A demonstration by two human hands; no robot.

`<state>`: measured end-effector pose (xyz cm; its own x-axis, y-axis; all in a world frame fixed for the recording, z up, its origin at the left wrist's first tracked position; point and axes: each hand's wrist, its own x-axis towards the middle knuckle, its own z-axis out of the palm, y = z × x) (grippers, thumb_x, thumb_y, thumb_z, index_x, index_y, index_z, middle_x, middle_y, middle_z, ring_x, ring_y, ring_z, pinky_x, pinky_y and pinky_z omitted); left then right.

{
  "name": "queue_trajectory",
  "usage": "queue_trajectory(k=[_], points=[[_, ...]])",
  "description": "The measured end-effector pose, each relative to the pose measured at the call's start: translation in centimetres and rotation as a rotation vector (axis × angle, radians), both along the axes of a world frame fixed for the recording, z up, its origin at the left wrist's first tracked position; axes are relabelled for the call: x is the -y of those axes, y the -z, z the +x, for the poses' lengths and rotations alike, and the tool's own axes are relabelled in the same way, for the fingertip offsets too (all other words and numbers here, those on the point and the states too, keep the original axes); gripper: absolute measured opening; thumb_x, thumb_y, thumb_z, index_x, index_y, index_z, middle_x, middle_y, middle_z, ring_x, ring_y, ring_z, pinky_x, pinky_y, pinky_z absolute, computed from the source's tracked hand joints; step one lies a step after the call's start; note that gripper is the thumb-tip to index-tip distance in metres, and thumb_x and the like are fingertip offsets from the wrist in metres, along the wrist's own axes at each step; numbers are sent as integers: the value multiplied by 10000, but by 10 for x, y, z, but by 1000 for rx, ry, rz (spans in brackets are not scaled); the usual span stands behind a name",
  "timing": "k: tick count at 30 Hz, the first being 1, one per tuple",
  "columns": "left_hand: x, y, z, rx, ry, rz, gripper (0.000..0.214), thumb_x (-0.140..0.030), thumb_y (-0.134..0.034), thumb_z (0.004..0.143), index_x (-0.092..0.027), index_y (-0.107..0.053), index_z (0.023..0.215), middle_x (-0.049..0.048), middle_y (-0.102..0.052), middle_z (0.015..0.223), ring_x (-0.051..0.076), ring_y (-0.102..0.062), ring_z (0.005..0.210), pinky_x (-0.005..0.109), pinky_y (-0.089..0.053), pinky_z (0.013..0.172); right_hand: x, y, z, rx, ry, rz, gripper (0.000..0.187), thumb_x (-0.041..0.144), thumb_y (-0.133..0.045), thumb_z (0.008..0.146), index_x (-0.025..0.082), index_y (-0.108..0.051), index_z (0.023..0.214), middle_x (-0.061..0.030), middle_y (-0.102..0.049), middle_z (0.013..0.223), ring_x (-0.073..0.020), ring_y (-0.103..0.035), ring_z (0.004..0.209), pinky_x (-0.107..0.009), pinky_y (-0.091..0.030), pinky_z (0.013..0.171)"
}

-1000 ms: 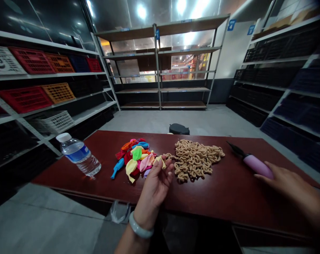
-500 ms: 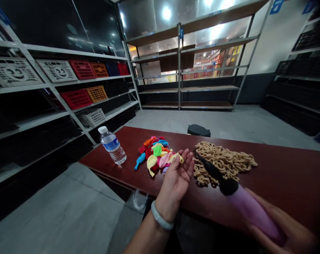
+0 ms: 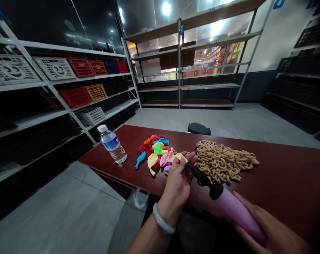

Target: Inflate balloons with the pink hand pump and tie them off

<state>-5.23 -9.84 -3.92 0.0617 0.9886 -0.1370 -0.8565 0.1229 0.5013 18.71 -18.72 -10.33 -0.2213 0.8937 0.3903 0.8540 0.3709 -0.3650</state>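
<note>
Two grips closed the gap: the pump (image 3: 234, 210) nozzle (image 3: 199, 176) met the pinched balloon (image 3: 180, 156).
Within a second the right grip (image 3: 271, 236) had lifted the pump off the desk's (image 3: 282, 183) right side and swung it to the left grip (image 3: 177, 185). The left was pinched narrow on the yellow balloon above the near edge, and the right was wrapped tight round the lilac barrel.

A person's left grip (image 3: 177, 187), a pale bangle (image 3: 162, 224) at the wrist, pinches a yellow balloon (image 3: 180, 156) at the tip of the black nozzle of a purple hand pump (image 3: 236, 211). The right grip (image 3: 271, 234) clasps the pump's barrel above a dark red table (image 3: 287, 176). Just beyond lie a heap of coloured balloons (image 3: 156, 148) and a tan pile of curled pieces (image 3: 223, 160). A water bottle (image 3: 112, 144) stands upright near the table's left end.
</note>
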Motion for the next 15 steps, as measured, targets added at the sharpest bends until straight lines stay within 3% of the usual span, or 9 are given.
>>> queue_trajectory(k=[11, 15], points=[[15, -3, 14, -134, 45, 35, 296, -321, -732, 796, -140, -627, 1005, 132, -718, 1074, 250, -667, 1011, 337, -512, 839, 2, -3, 5, 6, -16, 5, 568, 426, -614, 802, 271, -562, 1345, -61, -710, 1157, -254, -710, 938, -314, -594, 751], [21, -5, 14, -112, 110, -10, 339, -331, -747, 781, -148, -618, 1035, 148, -693, 1161, 241, -675, 944, 347, -520, 804, 2, -10, 0, 17, -48, 41, 588, 382, -627, 809, 284, -520, 1379, -41, -696, 1193, -224, -706, 959, -277, -590, 770]])
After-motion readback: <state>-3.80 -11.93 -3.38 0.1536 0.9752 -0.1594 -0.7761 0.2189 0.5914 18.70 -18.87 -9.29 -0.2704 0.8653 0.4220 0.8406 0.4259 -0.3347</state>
